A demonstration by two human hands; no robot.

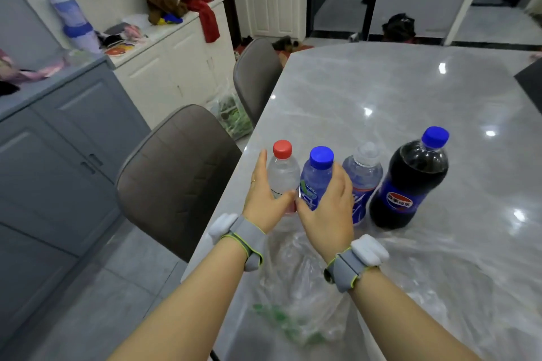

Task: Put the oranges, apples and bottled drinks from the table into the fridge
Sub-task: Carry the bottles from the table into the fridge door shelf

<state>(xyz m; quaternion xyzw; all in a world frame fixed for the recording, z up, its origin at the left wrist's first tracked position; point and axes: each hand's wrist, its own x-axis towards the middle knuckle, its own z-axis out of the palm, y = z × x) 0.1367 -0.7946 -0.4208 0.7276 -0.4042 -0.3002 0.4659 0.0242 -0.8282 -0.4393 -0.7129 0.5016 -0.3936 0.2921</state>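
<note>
I'm holding the left hand [265,199] round the red-capped bottle [283,173], fingers wrapping it — right hand [325,208] fingers clamping the blue-capped bottle [316,176].

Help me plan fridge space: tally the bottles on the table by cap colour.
Red cap: 1, the red-capped bottle
Blue cap: 2, the small blue bottle and the cola bottle
Clear cap: 1, the clear-capped bottle
Total: 4

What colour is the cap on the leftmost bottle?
Red cap on the leftmost bottle; head view shows it.
</note>
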